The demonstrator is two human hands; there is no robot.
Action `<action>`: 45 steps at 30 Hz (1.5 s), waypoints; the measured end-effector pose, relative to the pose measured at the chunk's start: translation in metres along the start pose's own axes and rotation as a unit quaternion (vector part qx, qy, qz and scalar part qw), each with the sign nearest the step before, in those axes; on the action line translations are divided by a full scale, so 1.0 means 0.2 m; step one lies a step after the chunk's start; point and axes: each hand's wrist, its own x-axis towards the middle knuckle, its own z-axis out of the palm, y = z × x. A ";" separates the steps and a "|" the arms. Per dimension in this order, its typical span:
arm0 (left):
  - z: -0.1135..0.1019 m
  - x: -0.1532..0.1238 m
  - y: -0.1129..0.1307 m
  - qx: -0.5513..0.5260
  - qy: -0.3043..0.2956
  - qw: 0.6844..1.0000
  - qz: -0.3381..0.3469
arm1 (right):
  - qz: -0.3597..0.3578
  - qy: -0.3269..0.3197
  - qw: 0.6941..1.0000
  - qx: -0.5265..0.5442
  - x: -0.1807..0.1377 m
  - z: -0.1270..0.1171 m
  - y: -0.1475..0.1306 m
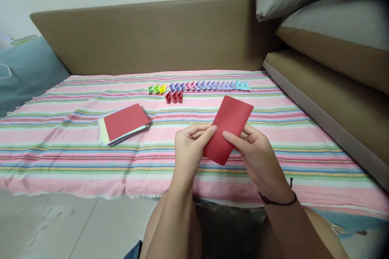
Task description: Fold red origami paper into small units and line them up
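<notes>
A red rectangular sheet of paper (231, 118) is held up at a tilt between my two hands, above the striped cloth. My left hand (193, 141) pinches its left edge, thumb on the front and fingers behind. From the other side my right hand (253, 147) grips the lower right part, its thumb pressed flat on the front. Beyond the hands stands a row of small folded paper boats (209, 85) in purple, pink and light blue. Green and yellow ones (157, 89) are at its left end, and three red ones (174, 97) sit in front.
A stack of coloured paper (126, 123), red sheet on top, lies to the left on the striped cloth (75, 133). A brown padded backrest (152, 36) rises behind. Cushions (334, 48) are piled at the right, and a blue cushion (27, 73) is at the far left.
</notes>
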 end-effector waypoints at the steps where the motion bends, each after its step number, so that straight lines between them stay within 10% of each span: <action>1: 0.00 0.00 0.00 0.001 0.001 1.000 0.002 | 0.006 -0.011 1.000 -0.006 0.00 -0.01 -0.01; 45: -0.07 0.02 0.03 0.036 -0.055 0.998 -0.011 | -0.027 0.101 0.994 -0.040 0.02 -0.10 -0.08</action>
